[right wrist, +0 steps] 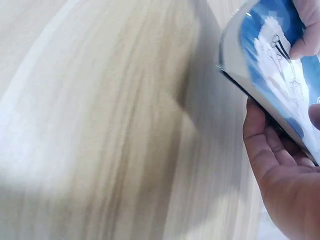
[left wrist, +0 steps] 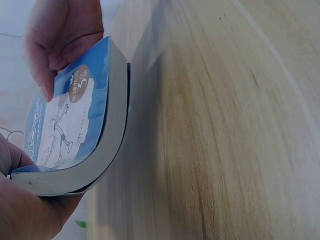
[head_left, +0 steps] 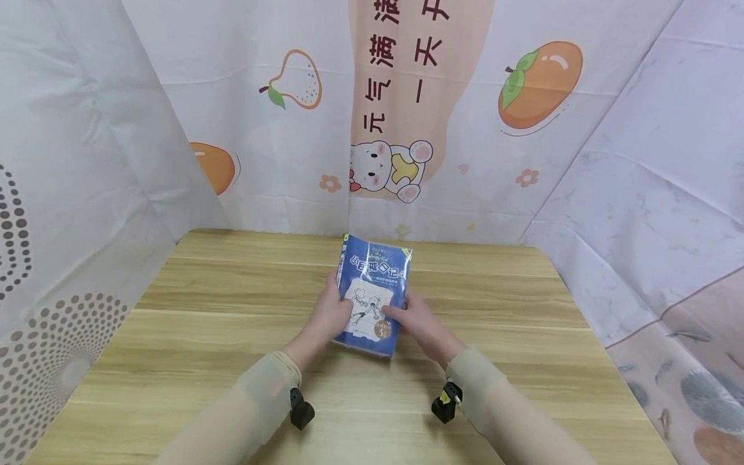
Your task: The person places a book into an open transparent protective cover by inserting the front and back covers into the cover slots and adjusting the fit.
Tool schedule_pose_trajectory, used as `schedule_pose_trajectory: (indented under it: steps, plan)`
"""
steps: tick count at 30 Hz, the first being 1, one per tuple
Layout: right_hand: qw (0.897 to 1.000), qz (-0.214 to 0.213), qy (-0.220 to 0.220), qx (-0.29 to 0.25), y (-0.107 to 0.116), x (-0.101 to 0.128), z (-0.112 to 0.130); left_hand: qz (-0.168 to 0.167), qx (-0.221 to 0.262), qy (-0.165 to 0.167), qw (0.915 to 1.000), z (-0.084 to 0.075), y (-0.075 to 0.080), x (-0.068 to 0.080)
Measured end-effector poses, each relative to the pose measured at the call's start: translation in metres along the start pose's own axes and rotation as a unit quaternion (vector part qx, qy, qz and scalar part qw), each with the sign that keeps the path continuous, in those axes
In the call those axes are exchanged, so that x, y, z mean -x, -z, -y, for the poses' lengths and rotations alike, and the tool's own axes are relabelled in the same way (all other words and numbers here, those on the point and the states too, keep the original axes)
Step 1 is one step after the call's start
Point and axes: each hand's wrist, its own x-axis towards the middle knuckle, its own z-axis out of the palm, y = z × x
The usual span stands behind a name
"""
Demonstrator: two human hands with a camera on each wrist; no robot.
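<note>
A blue paperback book [head_left: 374, 271] with a white torn-paper cartoon panel is held up by both hands over the middle of the table. My left hand [head_left: 327, 313] grips its spine side, thumb on the front cover. On the opposite edge my right hand [head_left: 421, 320] holds it, thumb also on the cover. Curled fingers [right wrist: 270, 150] show underneath that edge in the right wrist view. Seen from the left wrist, the book [left wrist: 100, 85] bows, its page block curving toward the left hand [left wrist: 25, 210]. The cover faces up toward the head camera.
The wood-grain table [head_left: 221, 310] spreads around the hands. A white printed cloth [head_left: 232, 77] hangs behind its far edge, with more cloth on both sides. Black wrist cameras [head_left: 301, 410] are strapped to both forearms.
</note>
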Motion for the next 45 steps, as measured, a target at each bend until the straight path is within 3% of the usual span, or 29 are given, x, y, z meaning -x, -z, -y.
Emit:
schedule_pose_trajectory:
  steps: [10, 18, 31, 45]
  plan:
    - [0.998, 0.062, 0.024, 0.020, -0.005, 0.003, -0.013, -0.019, 0.044, 0.019, 0.9987, 0.004, -0.004, -0.007]
    - [0.998, 0.053, 0.008, 0.034, -0.007, 0.003, -0.014, -0.007, 0.018, 0.031, 0.9993, 0.008, -0.005, -0.012]
    - [0.994, -0.008, -0.016, 0.110, -0.006, -0.004, -0.015, 0.034, -0.101, 0.013, 0.9942, 0.029, -0.006, -0.020]
    - [0.971, -0.036, -0.028, 0.235, -0.002, -0.010, -0.020, 0.071, -0.258, 0.012, 0.9635, 0.039, -0.007, -0.026]
